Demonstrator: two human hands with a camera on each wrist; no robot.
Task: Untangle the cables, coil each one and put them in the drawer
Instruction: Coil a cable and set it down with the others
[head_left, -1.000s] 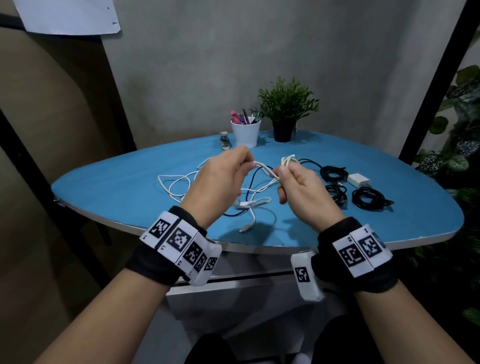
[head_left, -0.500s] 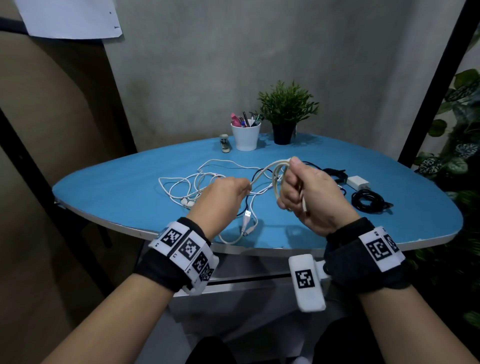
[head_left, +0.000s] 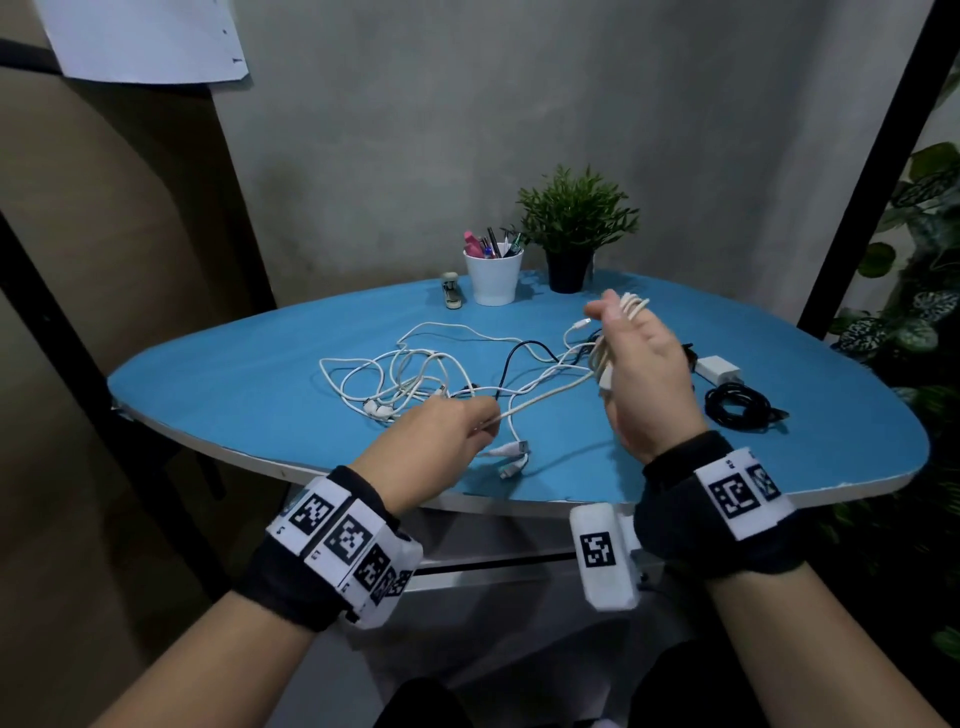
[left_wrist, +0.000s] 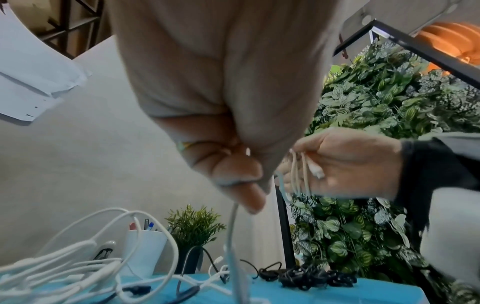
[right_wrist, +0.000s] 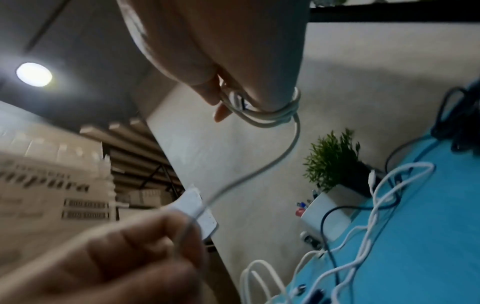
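- White tangle (head_left: 395, 374) sits left-centre on the blue table (head_left: 218, 384), same sprawl as half a second ago, so I read most of the untangling as not yet done.
- My left hand (head_left: 441, 431) has dropped toward the table edge – it pinches the free run of the cream cable (head_left: 545, 395) between thumb and fingertips and feeds slack.
- My right hand (head_left: 641, 364) has gone from a fist to fingers nearly straight, raised, with several cable turns looped round them – one more wrap than before, I judge.
- Coiling is mid-way; a USB plug (head_left: 511, 448) hangs below the left hand.
- Black coiled cables (head_left: 737, 408) lie far right by the white charger (head_left: 717, 368).
- Drawer is not clearly in view.
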